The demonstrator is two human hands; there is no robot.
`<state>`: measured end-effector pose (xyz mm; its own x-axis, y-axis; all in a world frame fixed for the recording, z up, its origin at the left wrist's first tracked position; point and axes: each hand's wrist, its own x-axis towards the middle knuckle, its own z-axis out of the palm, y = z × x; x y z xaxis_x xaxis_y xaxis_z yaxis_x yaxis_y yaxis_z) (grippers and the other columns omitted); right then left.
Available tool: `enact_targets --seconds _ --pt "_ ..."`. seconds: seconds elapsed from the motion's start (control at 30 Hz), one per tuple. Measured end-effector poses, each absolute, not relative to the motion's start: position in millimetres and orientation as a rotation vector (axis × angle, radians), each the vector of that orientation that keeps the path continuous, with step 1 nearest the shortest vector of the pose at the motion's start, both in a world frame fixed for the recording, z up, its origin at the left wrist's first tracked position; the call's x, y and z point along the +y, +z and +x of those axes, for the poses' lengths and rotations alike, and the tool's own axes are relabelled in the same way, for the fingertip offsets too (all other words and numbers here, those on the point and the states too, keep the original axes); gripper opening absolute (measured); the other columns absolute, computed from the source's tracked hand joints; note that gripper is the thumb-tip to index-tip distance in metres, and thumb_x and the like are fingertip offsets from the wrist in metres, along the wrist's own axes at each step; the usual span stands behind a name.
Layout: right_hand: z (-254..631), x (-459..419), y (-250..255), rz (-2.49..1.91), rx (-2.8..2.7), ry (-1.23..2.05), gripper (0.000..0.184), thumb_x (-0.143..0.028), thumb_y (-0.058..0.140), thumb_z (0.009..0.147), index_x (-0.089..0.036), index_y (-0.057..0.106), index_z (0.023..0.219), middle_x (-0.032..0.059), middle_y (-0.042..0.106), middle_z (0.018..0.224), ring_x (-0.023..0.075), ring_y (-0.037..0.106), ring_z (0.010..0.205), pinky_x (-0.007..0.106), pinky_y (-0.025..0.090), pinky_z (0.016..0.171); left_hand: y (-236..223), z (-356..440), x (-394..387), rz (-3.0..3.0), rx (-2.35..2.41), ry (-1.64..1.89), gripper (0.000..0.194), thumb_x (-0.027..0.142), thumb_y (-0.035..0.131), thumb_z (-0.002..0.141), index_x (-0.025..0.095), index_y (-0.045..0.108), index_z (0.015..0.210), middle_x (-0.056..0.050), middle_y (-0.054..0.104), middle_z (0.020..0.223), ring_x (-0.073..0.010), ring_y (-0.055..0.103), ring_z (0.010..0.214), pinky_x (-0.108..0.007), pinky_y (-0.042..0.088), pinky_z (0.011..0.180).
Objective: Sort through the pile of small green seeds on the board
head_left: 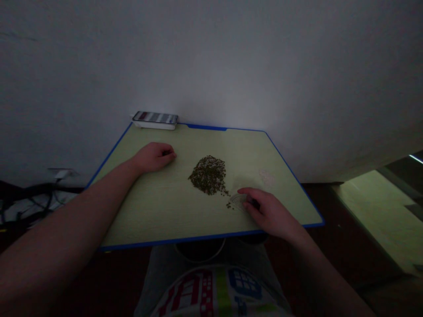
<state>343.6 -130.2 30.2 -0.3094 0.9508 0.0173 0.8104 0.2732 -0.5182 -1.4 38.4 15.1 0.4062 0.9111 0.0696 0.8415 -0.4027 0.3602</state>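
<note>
A mound of small dark green beans mixed with white grains lies in the middle of the pale, blue-edged table. My right hand pinches a clear, curved plastic piece that looks like a protractor. Its rounded edge points left, close to a few beans strayed from the mound's lower right. On the tabletop left of the mound rests my left hand, loosely curled, with nothing visible in it. A thin patch of white grains is spread beyond my right hand.
At the back left corner stands a white box-like device with a dark striped top. A pale wall rises behind the table. Black cables and a plug are at the left. Below the front edge, a dark round container shows near my lap.
</note>
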Motion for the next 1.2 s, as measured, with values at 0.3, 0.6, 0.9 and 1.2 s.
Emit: enact_targets --seconds 0.3,0.6,0.9,1.2 --pt "332 -132 33 -1.701 -2.209 0.524 0.036 -0.022 0.046 0.087 -0.016 0.059 0.121 0.0069 0.069 0.084 0.0189 0.062 0.073 0.031 0.044 0.066 16 -1 39 2.392 1.537 0.355 0.041 0.049 0.041 0.079 0.016 0.065 0.080 -0.002 0.061 0.065 -0.0154 0.052 0.061 -0.026 0.035 0.058" --pt "338 -133 29 -1.813 -2.109 0.508 0.038 -0.023 0.048 0.085 -0.014 0.059 0.120 0.0059 0.068 0.077 0.0185 0.060 0.066 0.030 0.043 0.060 17 0 38 2.407 1.540 0.354 0.041 0.049 0.041 0.079 0.016 0.066 0.082 -0.003 0.063 0.069 -0.0159 0.053 0.063 -0.027 0.035 0.059" --pt "341 -127 29 -1.667 -2.185 0.526 0.037 -0.019 0.045 0.087 -0.017 0.060 0.120 0.0085 0.069 0.093 0.0202 0.063 0.081 0.033 0.047 0.072 17 -1 37 2.398 1.512 0.378 0.039 0.048 0.042 0.080 0.016 0.065 0.081 -0.003 0.061 0.066 -0.0156 0.052 0.061 -0.027 0.035 0.058" --pt "332 -129 33 -1.743 -2.196 0.511 0.037 -0.019 0.046 0.086 -0.016 0.060 0.121 0.0091 0.070 0.092 0.0207 0.064 0.081 0.032 0.047 0.071 16 -1 39 2.409 1.541 0.371 0.041 0.049 0.041 0.080 0.016 0.064 0.079 -0.002 0.060 0.064 -0.0149 0.051 0.060 -0.026 0.034 0.057"
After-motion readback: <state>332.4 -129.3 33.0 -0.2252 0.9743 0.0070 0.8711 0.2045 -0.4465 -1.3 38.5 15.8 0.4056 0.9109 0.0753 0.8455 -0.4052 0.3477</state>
